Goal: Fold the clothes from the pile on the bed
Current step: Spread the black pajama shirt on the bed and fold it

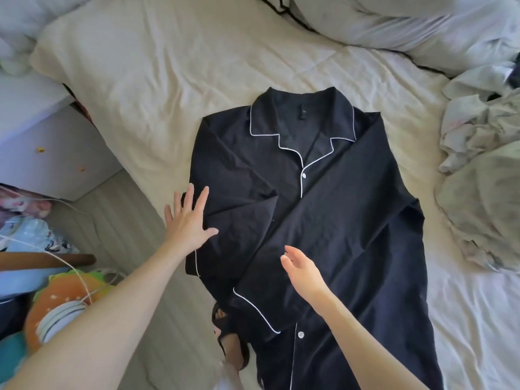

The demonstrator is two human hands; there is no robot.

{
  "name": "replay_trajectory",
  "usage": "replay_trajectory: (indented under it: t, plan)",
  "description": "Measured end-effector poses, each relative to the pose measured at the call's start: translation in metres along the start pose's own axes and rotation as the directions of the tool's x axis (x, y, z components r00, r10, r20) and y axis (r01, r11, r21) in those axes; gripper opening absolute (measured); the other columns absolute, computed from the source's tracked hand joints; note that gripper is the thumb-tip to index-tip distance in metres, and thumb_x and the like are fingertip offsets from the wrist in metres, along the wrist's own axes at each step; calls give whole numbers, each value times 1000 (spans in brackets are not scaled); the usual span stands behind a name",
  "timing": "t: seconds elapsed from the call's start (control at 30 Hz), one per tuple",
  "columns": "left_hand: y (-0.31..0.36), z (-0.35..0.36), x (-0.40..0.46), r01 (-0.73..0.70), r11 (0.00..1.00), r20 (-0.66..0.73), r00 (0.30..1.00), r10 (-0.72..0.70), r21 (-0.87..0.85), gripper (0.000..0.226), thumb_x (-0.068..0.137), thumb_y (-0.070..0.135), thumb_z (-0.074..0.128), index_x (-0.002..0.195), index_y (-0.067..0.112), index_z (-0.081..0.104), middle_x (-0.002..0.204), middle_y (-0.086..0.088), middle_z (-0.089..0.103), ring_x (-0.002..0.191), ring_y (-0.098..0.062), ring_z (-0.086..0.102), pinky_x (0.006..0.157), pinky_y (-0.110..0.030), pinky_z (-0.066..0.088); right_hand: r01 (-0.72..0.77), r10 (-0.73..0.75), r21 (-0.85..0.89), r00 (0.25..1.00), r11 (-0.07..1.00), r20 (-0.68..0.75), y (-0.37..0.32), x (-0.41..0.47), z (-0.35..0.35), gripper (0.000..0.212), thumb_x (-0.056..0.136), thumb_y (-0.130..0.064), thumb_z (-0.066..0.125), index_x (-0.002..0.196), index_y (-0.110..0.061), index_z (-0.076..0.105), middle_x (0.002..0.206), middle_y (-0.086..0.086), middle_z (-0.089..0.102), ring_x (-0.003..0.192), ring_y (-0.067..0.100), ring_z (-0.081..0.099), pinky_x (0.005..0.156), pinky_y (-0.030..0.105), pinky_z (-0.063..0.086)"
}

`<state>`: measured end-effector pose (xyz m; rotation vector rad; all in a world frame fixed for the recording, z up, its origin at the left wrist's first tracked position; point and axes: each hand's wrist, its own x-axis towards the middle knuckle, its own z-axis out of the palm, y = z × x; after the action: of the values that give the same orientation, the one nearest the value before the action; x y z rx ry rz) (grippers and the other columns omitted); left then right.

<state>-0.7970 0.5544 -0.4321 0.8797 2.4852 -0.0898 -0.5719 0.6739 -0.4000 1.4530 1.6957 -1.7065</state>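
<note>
Shirt: black button-front pyjama shirt with white piping [332, 209] lies flat on the cream bed sheet [168, 94], both sleeves folded across its front.
Left hand [189, 220]: fingers spread, pressing the shirt's edge.
Right hand [302, 270]: fingers loosely curved, seemingly just above the cloth.
Pile: crumpled pale clothes [484, 175] at right.

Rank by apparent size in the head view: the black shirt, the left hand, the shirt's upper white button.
1. black shirt, spread across the bed
2. left hand, flat on the shirt's folded sleeve
3. upper white button, tiny on the placket
</note>
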Motion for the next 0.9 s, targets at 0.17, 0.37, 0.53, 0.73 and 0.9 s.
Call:
replay_trajectory:
  t: [0.17, 0.37, 0.53, 0.73, 0.9]
  plan:
    - [15, 4, -14, -84, 995, -187, 978, 93, 55, 55, 81, 33, 71, 129, 19, 49, 145, -16, 27, 135, -35, 23, 110, -47, 24, 29, -29, 47, 1000, 998, -4, 17, -5, -3, 40, 100, -31, 41, 140, -24, 43, 139, -7, 48, 128, 10, 44, 104, 24, 32]
    - [2, 24, -45, 95, 908, -153, 973, -170, -408, 78, 74, 17, 78, 137, 7, 35, 138, -17, 39, 126, -34, 39, 104, -43, 37, 7, -8, -31, 999, 999, -44, 45, -21, -2, 39, 100, -32, 42, 138, -22, 45, 140, -2, 49, 126, 13, 44, 106, 27, 34]
    - [-1, 32, -27, 172, 824, 94, 985, -143, -540, 80, 80, 15, 73, 144, 11, 25, 133, -15, 49, 125, -33, 43, 105, -46, 38, 191, -334, -885, 942, 424, 43, 79, -17, -3, 63, 98, -46, 35, 151, -32, 4, 160, 1, -8, 146, 26, -12, 116, 50, 1]
    - [3, 34, -49, 24, 1000, -139, 990, -23, 5, 31, 91, 29, 58, 113, 8, 61, 120, -13, 47, 116, -29, 38, 100, -38, 33, 134, -282, -957, 958, 257, 58, 93, -12, -5, 68, 98, -48, 35, 151, -31, -3, 158, 4, -17, 145, 26, -15, 112, 57, -8]
    - [44, -6, -93, -121, 979, -136, 986, 99, -162, 20, 94, 34, 50, 86, 17, 44, 77, 2, 55, 78, -21, 53, 62, -25, 41, 193, -256, -547, 966, 815, -42, 74, -25, -8, 49, 99, -38, 41, 145, -23, 35, 153, -2, 29, 144, 19, 20, 116, 40, 15]
